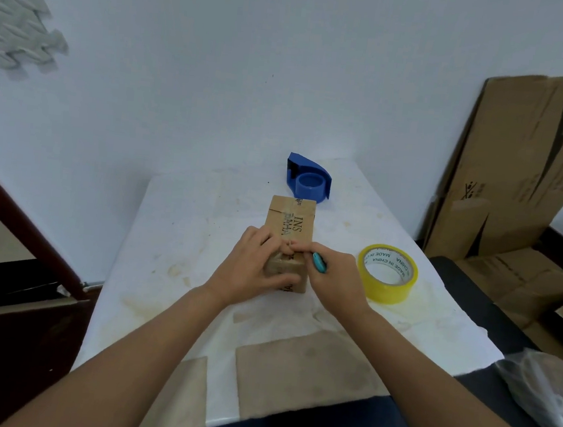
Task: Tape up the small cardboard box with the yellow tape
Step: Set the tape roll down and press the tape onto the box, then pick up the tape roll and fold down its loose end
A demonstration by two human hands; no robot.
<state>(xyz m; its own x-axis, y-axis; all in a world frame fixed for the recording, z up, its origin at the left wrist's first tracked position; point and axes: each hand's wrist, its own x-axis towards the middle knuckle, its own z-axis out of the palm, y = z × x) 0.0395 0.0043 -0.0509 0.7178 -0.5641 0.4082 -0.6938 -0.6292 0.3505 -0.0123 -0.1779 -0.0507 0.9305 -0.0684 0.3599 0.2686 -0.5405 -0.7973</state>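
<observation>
The small cardboard box (293, 222) lies lengthwise on the white table (181, 238), with black lettering on its top. My left hand (250, 272) wraps over the box's near end, thumb along the front face. My right hand (334, 277) holds a small teal tool (319, 262), its fingertips touching the box top beside my left fingers. Some tape seems to cover the near end. The yellow tape roll (387, 273) lies flat on the table, just right of my right hand.
A blue tape dispenser (307, 178) sits behind the box near the wall. Flattened cardboard boxes (518, 167) lean at the right. Cardboard sheets (306, 370) lie at the table's near edge. A plastic bag (544, 393) lies at the lower right.
</observation>
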